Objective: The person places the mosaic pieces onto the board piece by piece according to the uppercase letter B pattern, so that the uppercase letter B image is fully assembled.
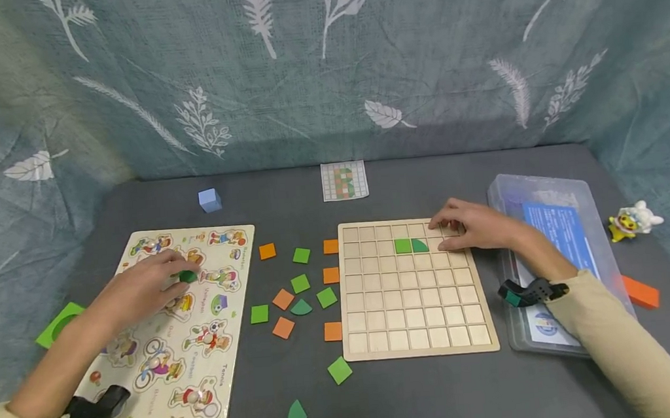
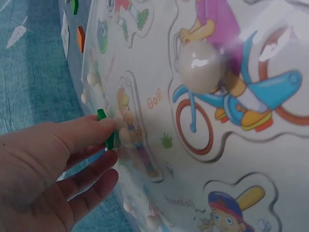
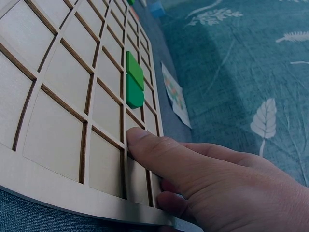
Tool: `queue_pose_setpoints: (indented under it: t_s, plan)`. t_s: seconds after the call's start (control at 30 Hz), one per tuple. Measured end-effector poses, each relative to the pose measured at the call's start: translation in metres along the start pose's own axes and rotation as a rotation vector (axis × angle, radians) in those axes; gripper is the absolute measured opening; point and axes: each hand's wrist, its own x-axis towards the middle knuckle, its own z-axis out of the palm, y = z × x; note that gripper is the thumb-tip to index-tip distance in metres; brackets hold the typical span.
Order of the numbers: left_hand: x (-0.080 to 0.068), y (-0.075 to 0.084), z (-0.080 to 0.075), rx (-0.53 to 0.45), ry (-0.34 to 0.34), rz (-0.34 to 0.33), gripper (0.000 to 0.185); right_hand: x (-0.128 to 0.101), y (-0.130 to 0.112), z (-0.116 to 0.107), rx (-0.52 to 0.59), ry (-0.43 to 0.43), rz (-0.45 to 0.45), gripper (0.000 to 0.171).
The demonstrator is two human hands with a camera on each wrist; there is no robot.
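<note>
My left hand (image 1: 140,288) pinches a dark green tile (image 2: 102,116) between thumb and fingers, over a picture puzzle board (image 1: 235,328) with knobbed pieces. In the head view the fingers partly hide this tile. My right hand (image 1: 484,225) rests at the upper right of a wooden grid board (image 1: 379,323), thumb and fingers apart and holding nothing. The right wrist view shows the thumb on the grid's ridges. Two tiles sit side by side in the grid: a light green square tile (image 1: 403,245) and a dark green quarter-circle tile (image 1: 419,245).
Loose orange tiles (image 1: 283,328) and green tiles (image 1: 327,297) lie between the boards. A pattern card (image 1: 344,180) and blue cube (image 1: 209,200) are at the back. On the right are a clear plastic box (image 1: 521,325), a small figurine (image 1: 634,220) and an orange block (image 1: 641,292).
</note>
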Motion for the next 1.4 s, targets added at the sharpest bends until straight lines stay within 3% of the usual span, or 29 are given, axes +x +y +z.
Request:
queue_pose_setpoints:
  t_s: [0.4, 0.53, 0.7, 0.97, 1.1, 1.2, 1.4]
  plan:
    - [0.002, 0.007, -0.003, -0.048, 0.069, 0.043, 0.031, -0.001, 0.002, 0.003, 0.01, 0.01, 0.002, 0.037]
    - [0.012, 0.023, -0.003, -0.081, 0.089, 0.081, 0.028, -0.002, 0.003, 0.003, 0.013, 0.011, 0.004, 0.037]
    - [0.044, 0.07, 0.006, -0.139, 0.062, 0.196, 0.027, -0.002, 0.004, 0.004, 0.009, 0.007, 0.006, 0.037]
    - [0.116, 0.176, 0.028, -0.17, -0.02, 0.539, 0.023, 0.0, 0.003, 0.001, 0.011, 0.011, 0.004, 0.037]
    - [0.143, 0.22, 0.036, -0.202, -0.074, 0.647, 0.026, 0.001, 0.002, 0.001, 0.003, 0.014, -0.004, 0.036]
    - [0.156, 0.241, 0.041, -0.221, -0.133, 0.675, 0.028, 0.001, 0.002, 0.002, 0.005, 0.013, -0.007, 0.037]
    - [0.168, 0.26, 0.053, -0.272, -0.126, 0.726, 0.022, 0.0, 0.004, 0.002, 0.005, 0.019, -0.004, 0.037]
